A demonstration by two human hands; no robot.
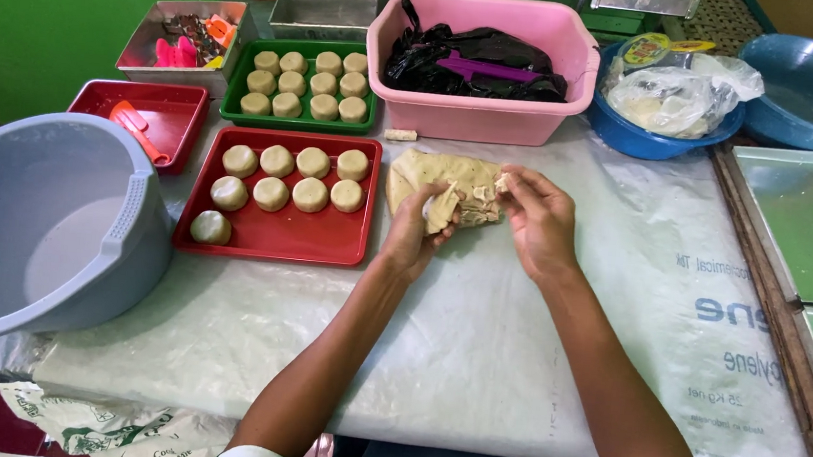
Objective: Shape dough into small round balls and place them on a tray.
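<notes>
Both hands, left hand (413, 231) and right hand (537, 215), grip dough lump (449, 188); red tray (273, 236) holds nine pucks.

Bright, even daylight fills the scene, with colours strong and clean. Below the fingers (447, 212) of the left hand (413, 234) only a soft, short shadow falls on the pale plastic sheet (474, 352), so the light is diffuse and from above. Far left of the fingers, the grey basin (44, 226) shows a mild sheen inside. Focus is sharp around the fingers; straight lines bow toward the frame edges, a wide-lens distortion
</notes>
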